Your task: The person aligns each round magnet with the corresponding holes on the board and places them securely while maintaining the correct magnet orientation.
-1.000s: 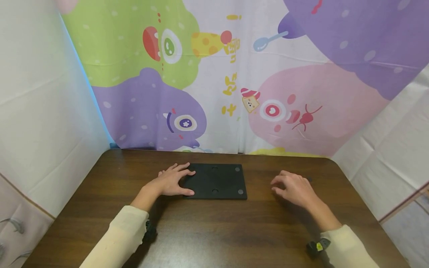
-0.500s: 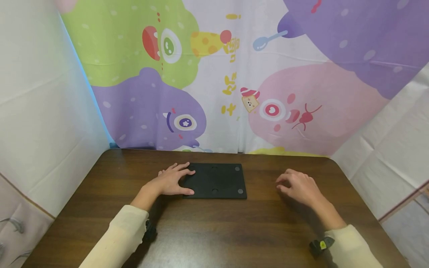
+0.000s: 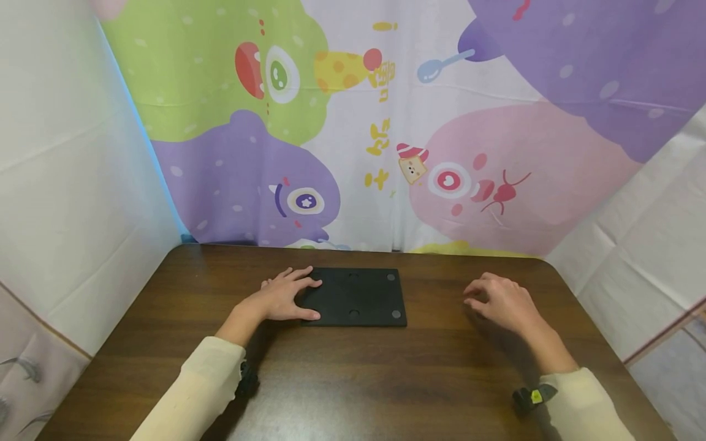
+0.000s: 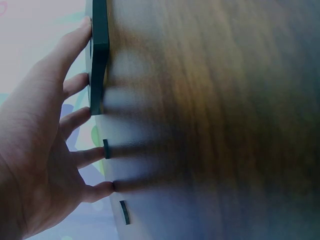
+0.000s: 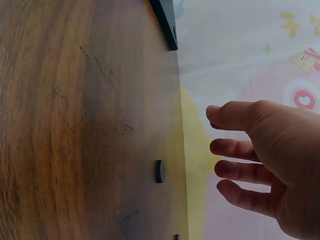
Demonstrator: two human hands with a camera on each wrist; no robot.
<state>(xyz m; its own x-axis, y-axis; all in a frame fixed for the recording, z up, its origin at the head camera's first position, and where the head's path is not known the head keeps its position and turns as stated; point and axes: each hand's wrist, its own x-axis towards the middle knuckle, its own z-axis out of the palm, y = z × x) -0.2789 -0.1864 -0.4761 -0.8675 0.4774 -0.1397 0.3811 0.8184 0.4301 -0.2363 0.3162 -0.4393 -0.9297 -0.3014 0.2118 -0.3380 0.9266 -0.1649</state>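
A flat black rectangular board (image 3: 358, 297) lies on the brown table, with pale round spots at its right corners and round marks midway along its long edges. My left hand (image 3: 281, 297) rests at its left end, fingers spread, thumb and index fingertips touching its top. In the left wrist view the other fingers reach down to the table beside the board's corner (image 4: 100, 75). Right of the board, my right hand (image 3: 504, 300) hovers over the table with loosely bent fingers, holding nothing. The right wrist view shows this hand (image 5: 270, 155) apart from everything.
Small dark round pieces stand on the table: one (image 4: 106, 149) by the left fingers, one (image 4: 124, 212) beyond them, another (image 5: 160, 171) near the right hand. A cartoon-printed curtain (image 3: 364, 122) hangs behind the table's back edge; white cloth walls (image 3: 72, 153) flank it.
My right hand has drifted rightward, away from the board, and its fingers look slightly more spread. The left hand and the board have stayed in place.
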